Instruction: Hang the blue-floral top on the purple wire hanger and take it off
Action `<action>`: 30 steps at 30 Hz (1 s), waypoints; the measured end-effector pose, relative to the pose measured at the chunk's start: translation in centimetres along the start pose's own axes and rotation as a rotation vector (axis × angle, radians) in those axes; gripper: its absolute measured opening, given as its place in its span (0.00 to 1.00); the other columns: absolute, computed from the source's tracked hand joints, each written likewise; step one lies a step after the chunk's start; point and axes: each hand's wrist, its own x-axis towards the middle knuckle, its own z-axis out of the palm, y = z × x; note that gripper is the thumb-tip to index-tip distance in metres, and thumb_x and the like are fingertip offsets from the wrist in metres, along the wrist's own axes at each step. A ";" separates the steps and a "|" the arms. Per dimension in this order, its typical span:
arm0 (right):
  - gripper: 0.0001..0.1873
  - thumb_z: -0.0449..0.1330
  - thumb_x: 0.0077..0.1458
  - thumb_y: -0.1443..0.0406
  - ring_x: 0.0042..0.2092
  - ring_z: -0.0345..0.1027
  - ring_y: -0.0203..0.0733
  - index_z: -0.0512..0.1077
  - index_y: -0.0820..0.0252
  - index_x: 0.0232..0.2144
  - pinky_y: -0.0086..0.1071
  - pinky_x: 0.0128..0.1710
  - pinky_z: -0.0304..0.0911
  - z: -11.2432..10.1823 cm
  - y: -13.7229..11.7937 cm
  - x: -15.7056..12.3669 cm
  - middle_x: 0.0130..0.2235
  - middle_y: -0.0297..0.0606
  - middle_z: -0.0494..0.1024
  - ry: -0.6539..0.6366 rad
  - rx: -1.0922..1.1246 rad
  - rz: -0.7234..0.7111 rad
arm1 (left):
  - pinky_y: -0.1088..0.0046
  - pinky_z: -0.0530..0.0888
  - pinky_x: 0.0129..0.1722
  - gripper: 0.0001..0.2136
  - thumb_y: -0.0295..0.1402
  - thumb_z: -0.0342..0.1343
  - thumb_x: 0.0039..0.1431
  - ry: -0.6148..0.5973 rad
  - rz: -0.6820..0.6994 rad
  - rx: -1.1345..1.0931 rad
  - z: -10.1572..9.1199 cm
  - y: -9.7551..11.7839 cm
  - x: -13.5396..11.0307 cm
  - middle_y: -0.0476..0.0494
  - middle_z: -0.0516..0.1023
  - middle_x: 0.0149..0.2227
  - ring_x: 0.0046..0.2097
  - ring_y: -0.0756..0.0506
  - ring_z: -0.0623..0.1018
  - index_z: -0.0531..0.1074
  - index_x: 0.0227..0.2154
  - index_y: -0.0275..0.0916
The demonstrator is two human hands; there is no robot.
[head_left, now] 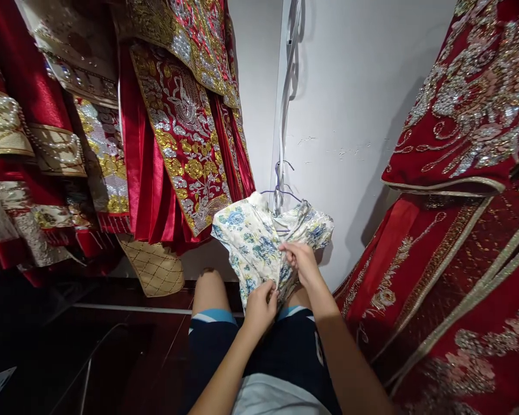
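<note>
A small cream garment with blue flowers [251,236] hangs on a purple wire hanger [281,193] in front of a white wall. My left hand [262,305] is closed on the garment's lower front edge. My right hand [300,259] pinches the fabric a little higher, near the front opening. Both hands are above my knees, and I wear dark shorts [285,351].
Red garments with gold and silver embroidery [177,127] hang at the left. More red embroidered gowns [462,230] crowd the right. A white wall [350,115] with a hanging cord stands straight ahead. The floor [125,346] is dark.
</note>
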 end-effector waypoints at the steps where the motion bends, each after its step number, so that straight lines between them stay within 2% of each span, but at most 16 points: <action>1: 0.14 0.68 0.43 0.57 0.16 0.48 0.27 0.77 0.64 0.22 0.26 0.17 0.40 0.4 -0.9 1.3 0.15 0.28 0.64 0.009 0.019 -0.005 | 0.72 0.57 0.30 0.07 0.31 0.48 0.63 0.004 -0.005 0.013 0.3 -0.5 0.0 0.51 0.63 0.25 0.27 0.48 0.64 0.60 0.28 0.41; 4: 0.10 0.67 0.42 0.61 0.17 0.49 0.26 0.76 0.64 0.21 0.25 0.16 0.41 1.7 -3.4 4.6 0.16 0.29 0.64 0.026 0.057 -0.032 | 0.72 0.56 0.30 0.07 0.31 0.47 0.62 0.010 -0.013 0.027 0.8 -1.6 -0.1 0.51 0.63 0.25 0.27 0.48 0.63 0.59 0.28 0.41; 7: 0.09 0.66 0.44 0.62 0.16 0.48 0.26 0.76 0.65 0.22 0.25 0.16 0.40 2.4 -5.3 6.1 0.15 0.28 0.63 0.037 0.086 -0.070 | 0.72 0.56 0.29 0.07 0.30 0.47 0.62 -0.022 -0.023 0.034 1.0 -1.9 -0.4 0.51 0.62 0.24 0.26 0.48 0.63 0.59 0.28 0.41; 11: 0.11 0.66 0.45 0.61 0.17 0.47 0.27 0.77 0.65 0.24 0.26 0.15 0.39 2.5 -6.7 5.8 0.15 0.28 0.63 0.020 0.088 -0.125 | 0.73 0.57 0.28 0.07 0.31 0.48 0.62 -0.042 -0.020 -0.031 1.4 -2.0 -1.2 0.51 0.63 0.24 0.26 0.47 0.64 0.61 0.28 0.41; 15: 0.14 0.65 0.46 0.56 0.17 0.50 0.28 0.77 0.64 0.26 0.26 0.16 0.42 2.4 -6.3 4.5 0.15 0.28 0.65 -0.010 0.027 -0.184 | 0.73 0.62 0.29 0.07 0.35 0.51 0.62 -0.034 -0.041 -0.156 0.8 -1.8 -1.1 0.49 0.69 0.26 0.29 0.46 0.70 0.66 0.29 0.40; 17: 0.15 0.65 0.47 0.55 0.17 0.51 0.29 0.77 0.63 0.27 0.26 0.17 0.44 2.3 -6.0 3.9 0.15 0.28 0.65 -0.011 0.010 -0.214 | 0.72 0.67 0.33 0.07 0.37 0.52 0.64 -0.016 -0.008 -0.219 -0.4 -1.1 -0.2 0.47 0.74 0.30 0.33 0.45 0.74 0.70 0.34 0.40; 19: 0.15 0.64 0.47 0.55 0.18 0.52 0.30 0.77 0.63 0.28 0.27 0.18 0.46 2.1 -5.9 3.4 0.15 0.28 0.65 -0.010 -0.011 -0.256 | 0.70 0.70 0.38 0.09 0.37 0.51 0.66 0.037 0.061 -0.255 -2.4 0.5 1.5 0.44 0.77 0.34 0.37 0.45 0.76 0.72 0.40 0.39; 23: 0.14 0.63 0.50 0.57 0.19 0.54 0.31 0.77 0.63 0.27 0.27 0.20 0.48 1.8 -6.5 2.4 0.15 0.29 0.66 -0.017 -0.063 -0.356 | 0.70 0.71 0.40 0.15 0.37 0.50 0.68 0.206 0.249 -0.193 -7.7 5.1 6.9 0.44 0.77 0.36 0.38 0.45 0.76 0.71 0.53 0.40; 25: 0.13 0.63 0.50 0.57 0.19 0.54 0.31 0.76 0.63 0.26 0.28 0.20 0.48 1.8 -6.8 2.1 0.15 0.29 0.66 -0.025 -0.068 -0.382 | 0.70 0.70 0.40 0.18 0.35 0.49 0.68 0.218 0.366 -0.115 -10.0 7.3 9.9 0.45 0.77 0.36 0.36 0.46 0.75 0.68 0.58 0.41; 27: 0.13 0.62 0.51 0.57 0.19 0.54 0.31 0.76 0.62 0.26 0.28 0.20 0.47 1.8 -6.7 2.0 0.15 0.29 0.65 -0.033 -0.061 -0.388 | 0.71 0.69 0.39 0.15 0.34 0.49 0.68 0.143 0.434 -0.007 -11.4 8.8 12.4 0.45 0.78 0.37 0.37 0.46 0.75 0.70 0.55 0.41; 30: 0.14 0.62 0.52 0.56 0.19 0.52 0.31 0.76 0.62 0.27 0.29 0.20 0.46 1.9 -5.5 2.4 0.15 0.28 0.64 -0.033 -0.053 -0.382 | 0.71 0.67 0.35 0.07 0.30 0.51 0.66 0.054 0.487 0.177 -12.0 9.9 14.5 0.45 0.77 0.34 0.35 0.45 0.75 0.74 0.41 0.38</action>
